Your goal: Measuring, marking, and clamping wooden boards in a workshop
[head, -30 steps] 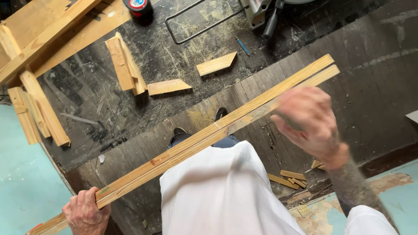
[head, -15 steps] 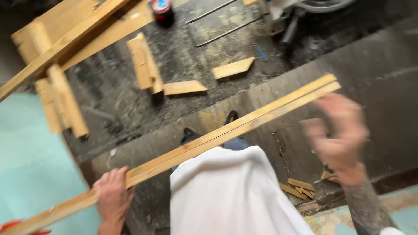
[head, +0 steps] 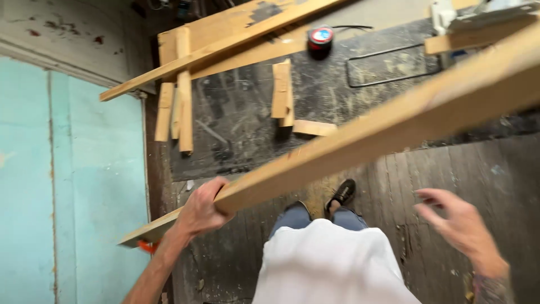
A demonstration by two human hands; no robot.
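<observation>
Pale long wooden batten (head: pixel 360 135) — left hand (head: pixel 202 211) clenched around its lower edge; right hand (head: pixel 461 225) hangs apart, fingers spread, over dark floorboards (head: pixel 444 169).

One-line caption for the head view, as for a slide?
Left hand grips a long wooden board raised over scrap offcuts; right hand hangs open, empty.

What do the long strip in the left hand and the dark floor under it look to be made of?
Long strip: bare, unfinished wood, judging by its pale tan colour and faint grain; the left hand grips it. Dark floor: probably old wooden boards, going by the plank seams and worn, scuffed surface.
</observation>
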